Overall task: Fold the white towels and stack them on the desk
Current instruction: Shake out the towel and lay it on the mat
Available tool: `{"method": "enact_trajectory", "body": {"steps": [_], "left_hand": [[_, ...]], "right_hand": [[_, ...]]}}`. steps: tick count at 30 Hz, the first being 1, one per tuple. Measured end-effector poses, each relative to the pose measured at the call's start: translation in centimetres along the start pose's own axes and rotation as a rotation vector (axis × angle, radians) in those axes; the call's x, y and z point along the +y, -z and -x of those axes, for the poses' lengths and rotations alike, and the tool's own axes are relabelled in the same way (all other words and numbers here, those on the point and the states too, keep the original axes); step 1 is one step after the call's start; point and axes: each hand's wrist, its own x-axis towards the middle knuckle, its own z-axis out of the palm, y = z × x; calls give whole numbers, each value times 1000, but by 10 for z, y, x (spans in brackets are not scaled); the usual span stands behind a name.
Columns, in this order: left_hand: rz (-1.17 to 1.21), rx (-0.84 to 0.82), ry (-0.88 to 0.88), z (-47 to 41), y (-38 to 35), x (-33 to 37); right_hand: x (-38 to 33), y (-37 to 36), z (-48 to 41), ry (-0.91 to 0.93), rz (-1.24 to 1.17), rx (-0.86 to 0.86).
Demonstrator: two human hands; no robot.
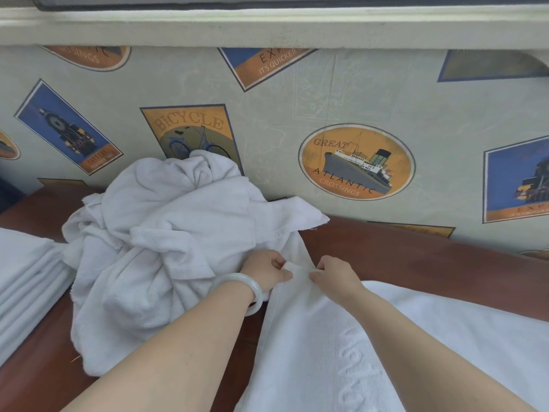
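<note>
towel (341, 337): soft, limp, light | we pinch its far edge, left hand (269, 270) and right hand (334, 275) close together | next: grip corners

The wall cloth (282, 114) carries printed badges: "BICYCLE" on a poster (190, 132) at eleven o'clock, "GREAT ATLANTIC CROSSINGS" on an oval (356, 162) at one o'clock, "IT'S QUICKER" on a label (264, 65) at twelve.

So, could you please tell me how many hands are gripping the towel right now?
2: the left hand and the right hand both pinch the far edge of the white towel spread along the desk.
</note>
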Motion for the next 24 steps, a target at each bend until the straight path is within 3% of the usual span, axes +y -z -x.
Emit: {"method": "enact_trajectory", "body": {"steps": [3,8,13,19,24], "left_hand": [[-65,49,-5,-1,-3,3],[-124,57,4,-2,-5,4],[-204,88,10,-2,-12,4],[-261,94,17,-2,-14,5],[-299,106,27,0,-16,8]], "right_hand": [[6,25,5,97,3,-120],[40,60,9,117,269,-241],[71,87,10,26,286,-98],[99,121,30,-109,535,-364],[137,134,31,-192,688,-182]]}}
